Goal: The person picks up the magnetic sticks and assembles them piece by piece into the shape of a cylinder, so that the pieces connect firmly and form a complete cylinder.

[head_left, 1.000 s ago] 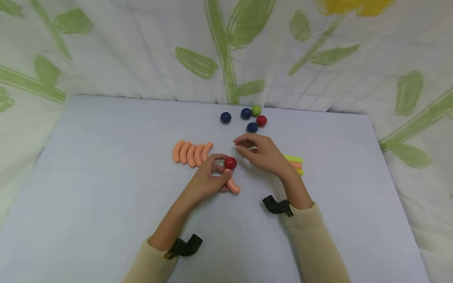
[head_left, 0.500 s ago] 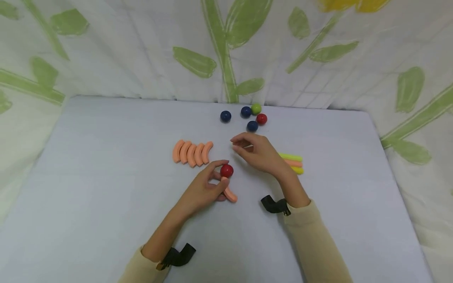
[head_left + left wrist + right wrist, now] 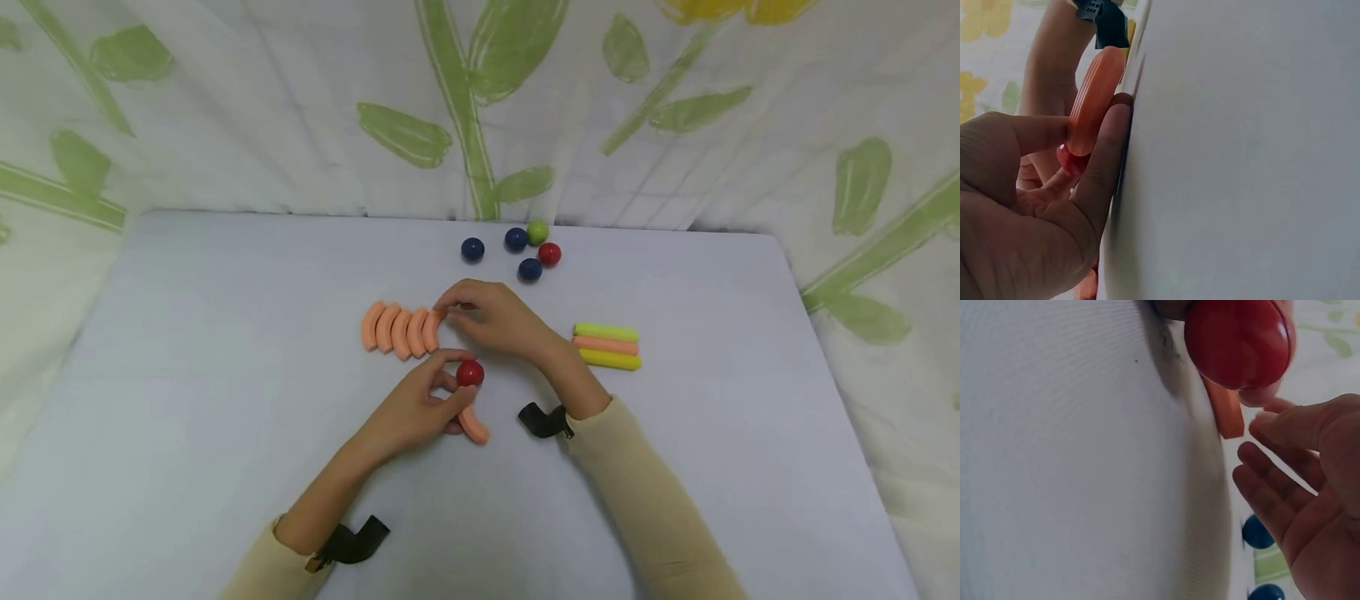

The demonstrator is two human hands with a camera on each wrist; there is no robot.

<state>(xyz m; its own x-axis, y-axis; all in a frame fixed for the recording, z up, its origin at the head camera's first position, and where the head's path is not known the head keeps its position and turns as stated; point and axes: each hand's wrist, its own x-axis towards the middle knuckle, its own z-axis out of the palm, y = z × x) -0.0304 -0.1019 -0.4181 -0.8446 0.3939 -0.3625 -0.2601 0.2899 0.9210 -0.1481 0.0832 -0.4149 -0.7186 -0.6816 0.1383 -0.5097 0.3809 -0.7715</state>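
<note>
Pinching a red ball (image 3: 470, 372) and an orange piece (image 3: 473, 428), the left hand (image 3: 411, 410) shows near the table's (image 3: 225, 433) middle in the head view; the right hand (image 3: 497, 317) has thumb and forefinger at the right end of an orange row (image 3: 401, 333), but whether they grip I cannot tell. Three sticks (image 3: 606, 346) lie rightward, five balls (image 3: 529, 270) beyond. From the left wrist, the red ball is partly hidden behind the orange piece's lower end. From the right wrist, lightly bent fingers are beside orange, below the red ball.

Wide lane left of orange pieces (image 3: 403, 333) — right hand (image 3: 491, 317) blocks their right end.
</note>
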